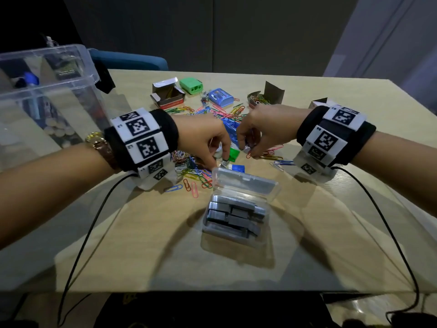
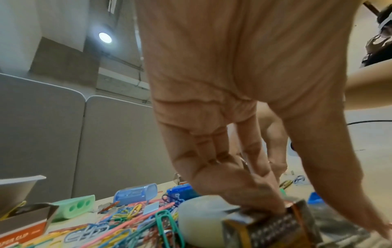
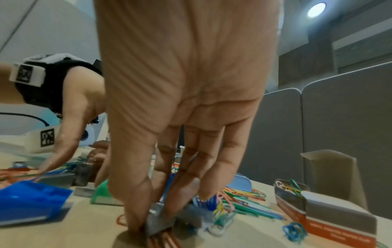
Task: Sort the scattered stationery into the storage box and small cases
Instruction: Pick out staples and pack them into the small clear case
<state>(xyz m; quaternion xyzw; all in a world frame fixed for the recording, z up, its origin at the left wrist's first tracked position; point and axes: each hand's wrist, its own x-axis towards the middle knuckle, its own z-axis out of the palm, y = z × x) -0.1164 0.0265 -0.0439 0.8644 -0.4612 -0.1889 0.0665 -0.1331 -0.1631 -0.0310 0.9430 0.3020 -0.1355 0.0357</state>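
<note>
While the left hand pinches a grey staple strip mid-table, the right hand pinches another grey staple strip beyond the clear plastic staple case

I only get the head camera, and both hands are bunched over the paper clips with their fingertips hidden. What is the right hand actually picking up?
Observer: The right wrist view shows the right hand pinching what looks like a grey staple strip at the tabletop.
Visitor: And the left hand?
Observer: In the left wrist view the left hand grips a staple block, which sits right against a pale rounded object.
Visitor: What is that orange box at the back for?
Observer: The left wrist view shows lettering on the orange box that ends in "PER CLIP".
</note>
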